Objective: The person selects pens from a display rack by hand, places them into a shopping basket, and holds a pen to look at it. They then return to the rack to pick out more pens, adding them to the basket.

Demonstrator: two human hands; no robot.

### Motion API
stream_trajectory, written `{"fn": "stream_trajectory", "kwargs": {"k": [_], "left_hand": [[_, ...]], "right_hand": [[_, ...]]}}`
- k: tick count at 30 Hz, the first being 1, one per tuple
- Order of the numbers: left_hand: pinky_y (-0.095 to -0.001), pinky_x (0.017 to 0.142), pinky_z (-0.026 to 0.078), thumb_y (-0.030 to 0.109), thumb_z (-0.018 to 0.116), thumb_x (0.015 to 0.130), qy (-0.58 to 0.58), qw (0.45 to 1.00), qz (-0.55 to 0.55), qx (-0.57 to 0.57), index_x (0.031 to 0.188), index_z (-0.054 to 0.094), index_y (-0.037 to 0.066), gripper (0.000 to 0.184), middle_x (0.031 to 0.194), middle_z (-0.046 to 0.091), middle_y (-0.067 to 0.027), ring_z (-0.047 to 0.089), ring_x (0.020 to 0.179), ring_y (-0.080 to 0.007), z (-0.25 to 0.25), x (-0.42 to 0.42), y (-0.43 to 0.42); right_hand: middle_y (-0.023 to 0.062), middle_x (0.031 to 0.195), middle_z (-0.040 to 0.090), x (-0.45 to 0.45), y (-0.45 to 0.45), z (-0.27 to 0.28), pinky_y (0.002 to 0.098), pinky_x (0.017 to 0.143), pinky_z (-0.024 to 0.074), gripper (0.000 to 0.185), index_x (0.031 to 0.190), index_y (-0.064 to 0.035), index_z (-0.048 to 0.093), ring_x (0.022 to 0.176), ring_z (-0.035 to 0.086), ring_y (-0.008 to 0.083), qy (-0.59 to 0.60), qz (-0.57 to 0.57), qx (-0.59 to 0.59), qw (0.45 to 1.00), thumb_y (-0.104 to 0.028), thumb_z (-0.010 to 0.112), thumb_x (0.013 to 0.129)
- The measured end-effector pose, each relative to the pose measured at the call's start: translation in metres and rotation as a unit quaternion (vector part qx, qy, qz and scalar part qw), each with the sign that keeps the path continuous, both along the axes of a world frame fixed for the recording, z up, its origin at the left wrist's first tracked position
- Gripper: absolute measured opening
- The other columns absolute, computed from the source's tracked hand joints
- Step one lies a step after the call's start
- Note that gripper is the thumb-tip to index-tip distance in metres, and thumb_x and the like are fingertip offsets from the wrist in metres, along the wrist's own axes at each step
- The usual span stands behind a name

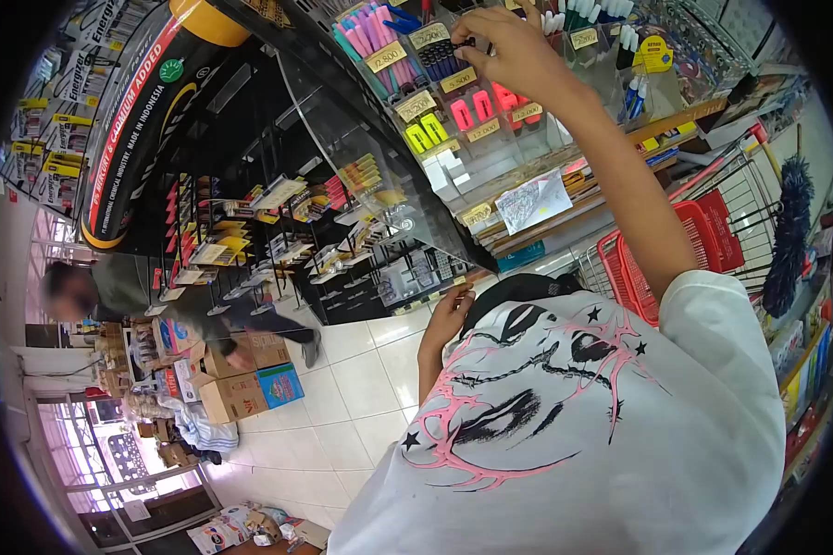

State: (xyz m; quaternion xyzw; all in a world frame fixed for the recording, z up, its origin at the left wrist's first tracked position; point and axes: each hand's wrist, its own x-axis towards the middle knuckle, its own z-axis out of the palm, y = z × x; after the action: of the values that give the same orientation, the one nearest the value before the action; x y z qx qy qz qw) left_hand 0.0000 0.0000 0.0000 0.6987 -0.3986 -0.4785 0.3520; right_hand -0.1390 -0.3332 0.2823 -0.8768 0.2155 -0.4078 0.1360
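Note:
My right hand (509, 48) reaches up to the acrylic pen display (537, 139), its thumb and index finger pinched at the end of a dark pen (466, 43). That pen is at the edge of a tight cluster of dark pens (438, 63) in one compartment. Pink highlighters (472, 109) and yellow highlighters (426, 133) stand in the row nearer me. Pastel pens (370, 35) fill the compartment to the left. My left hand (445, 319) hangs beside my waist, fingers loosely bent, with nothing visible in it.
A clear panel (342, 120) and hooks of hanging packets stand left of the display, near a large battery-shaped stand (139, 120). Red shopping baskets (629, 277) sit in a cart at right, by a blue duster (789, 236). Another person (139, 287) bends near cardboard boxes (231, 398).

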Motion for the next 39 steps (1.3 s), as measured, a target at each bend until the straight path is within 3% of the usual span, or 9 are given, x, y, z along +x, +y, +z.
{"fn": "stream_trajectory", "kwargs": {"k": [6, 9, 11, 12, 14, 24, 26, 39], "left_hand": [[-0.029, 0.083, 0.046, 0.024, 0.056, 0.095, 0.005, 1.0, 0.008, -0.024, 0.124, 0.055, 0.002, 0.036, 0.107, 0.064, -0.0123, 0.061, 0.095, -0.0193, -0.005, -0.012, -0.002], [-0.0292, 0.083, 0.046, 0.024, 0.056, 0.095, 0.003, 0.999, 0.009, -0.031, 0.123, 0.055, 0.002, 0.036, 0.108, 0.063, -0.0125, 0.061, 0.095, -0.0194, -0.003, -0.013, 0.001], [-0.0291, 0.084, 0.046, 0.024, 0.055, 0.095, -0.015, 0.999, 0.009, -0.04, 0.123, 0.056, 0.003, 0.035, 0.109, 0.063, -0.0121, 0.061, 0.096, -0.0192, -0.007, -0.011, 0.003], [-0.0291, 0.084, 0.046, 0.024, 0.055, 0.095, -0.016, 0.999, 0.009, -0.04, 0.123, 0.056, 0.003, 0.035, 0.109, 0.063, -0.0121, 0.061, 0.096, -0.0192, -0.006, -0.011, 0.003], [-0.029, 0.084, 0.046, 0.024, 0.055, 0.095, -0.016, 0.999, 0.008, -0.029, 0.123, 0.056, 0.003, 0.034, 0.11, 0.063, -0.0116, 0.061, 0.096, -0.0191, -0.003, -0.01, 0.004], [-0.0298, 0.085, 0.046, 0.026, 0.056, 0.095, -0.016, 0.999, 0.005, -0.05, 0.122, 0.056, 0.003, 0.036, 0.11, 0.063, -0.0123, 0.06, 0.098, -0.0203, -0.017, -0.001, 0.007], [-0.0299, 0.087, 0.046, 0.027, 0.056, 0.095, -0.027, 0.999, -0.003, -0.046, 0.122, 0.057, 0.003, 0.036, 0.11, 0.063, -0.0123, 0.06, 0.099, -0.0204, -0.017, 0.0, 0.008], [-0.0307, 0.087, 0.046, 0.026, 0.056, 0.095, -0.031, 0.999, 0.001, -0.019, 0.122, 0.057, 0.001, 0.037, 0.11, 0.064, -0.014, 0.062, 0.098, -0.0218, -0.008, -0.003, 0.005]], "right_hand": [[0.0142, 0.095, 0.059, -0.004, 0.001, 0.001, 0.0421, 0.085, 0.0453, 0.018, 0.093, 0.0007, 0.061, 0.101, 0.054, 0.0325, -0.01, -0.003, -0.031, 0.999, -0.011, 0.064, 0.08], [0.0122, 0.095, 0.059, -0.003, 0.005, 0.002, 0.0463, 0.093, 0.0397, 0.017, 0.093, -0.001, 0.06, 0.103, 0.054, 0.0309, -0.006, -0.005, 0.004, 1.0, -0.012, 0.064, 0.08], [0.0102, 0.096, 0.059, -0.003, 0.006, 0.002, 0.0537, 0.102, 0.0274, 0.016, 0.093, -0.0032, 0.06, 0.105, 0.054, 0.0289, 0.02, -0.044, -0.052, 0.997, -0.013, 0.064, 0.081], [0.0102, 0.096, 0.059, -0.002, 0.006, 0.001, 0.0537, 0.102, 0.0274, 0.016, 0.093, -0.0032, 0.06, 0.105, 0.054, 0.0289, 0.019, -0.044, -0.052, 0.997, -0.013, 0.064, 0.081], [0.0089, 0.096, 0.059, -0.001, 0.004, 0.0, 0.0584, 0.105, 0.0164, 0.014, 0.092, -0.0049, 0.06, 0.107, 0.053, 0.0276, 0.024, -0.033, -0.03, 0.999, -0.015, 0.063, 0.083], [0.01, 0.101, 0.06, 0.005, 0.005, -0.01, 0.0581, 0.104, 0.02, 0.017, 0.096, -0.0042, 0.061, 0.109, 0.052, 0.029, -0.013, -0.025, -0.077, 0.997, -0.016, 0.063, 0.084], [-0.0027, 0.106, 0.065, 0.011, -0.003, -0.022, 0.0471, 0.112, 0.0163, 0.029, 0.108, -0.0139, 0.06, 0.113, 0.055, 0.015, -0.007, -0.067, -0.162, 0.985, -0.015, 0.065, 0.08], [-0.0024, 0.1, 0.065, 0.013, -0.004, -0.012, 0.0454, 0.109, 0.0186, 0.018, 0.098, -0.0141, 0.063, 0.107, 0.057, 0.0155, -0.034, -0.041, -0.128, 0.99, -0.023, 0.068, 0.083]]}}
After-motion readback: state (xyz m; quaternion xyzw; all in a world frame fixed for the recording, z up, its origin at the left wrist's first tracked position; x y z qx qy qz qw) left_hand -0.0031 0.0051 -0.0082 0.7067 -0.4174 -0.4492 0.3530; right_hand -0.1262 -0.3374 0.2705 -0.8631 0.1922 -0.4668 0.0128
